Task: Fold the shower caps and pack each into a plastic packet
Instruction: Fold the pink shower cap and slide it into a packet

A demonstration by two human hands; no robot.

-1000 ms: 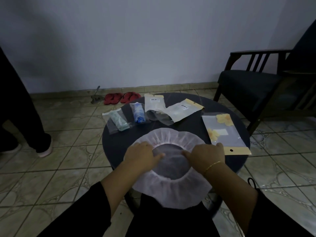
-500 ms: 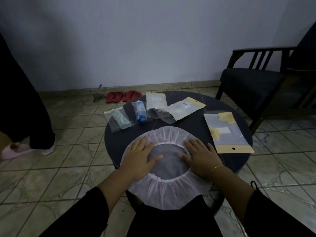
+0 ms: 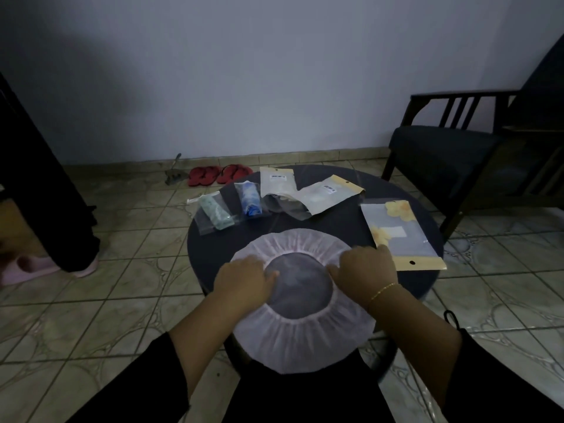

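- The left hand [image 3: 244,279] now has its fingers curled, bunching the cap's [image 3: 300,334] gathered band at the left side of the opening; half a second ago those fingers lay flat and spread on it.
- The right hand [image 3: 364,267] has done likewise: knuckles up, fingers tucked onto the band at the right of the opening, where earlier they were splayed flat. Whether either thumb sits under the elastic I cannot tell.
- My reading: smoothing is over and both hands are taking hold for the first fold; no fold is made yet.
- The cap lies flat on the near part of the table [image 3: 341,227], its near edge hanging off the rim toward the person. Its opening faces up. Spread out it is nearly round, so it has no marked long axis; the hands sit on its left-right line, so a fold would likely run near to far.
- An empty packet [image 3: 399,236] with yellow flowers lies just right of the right hand, long axis running near-far, its card strip nearest.
- Far left lie two filled packets [image 3: 216,213], one holding a green cap, the other a blue.
- Beyond the cap lie two more pouches [image 3: 308,193].
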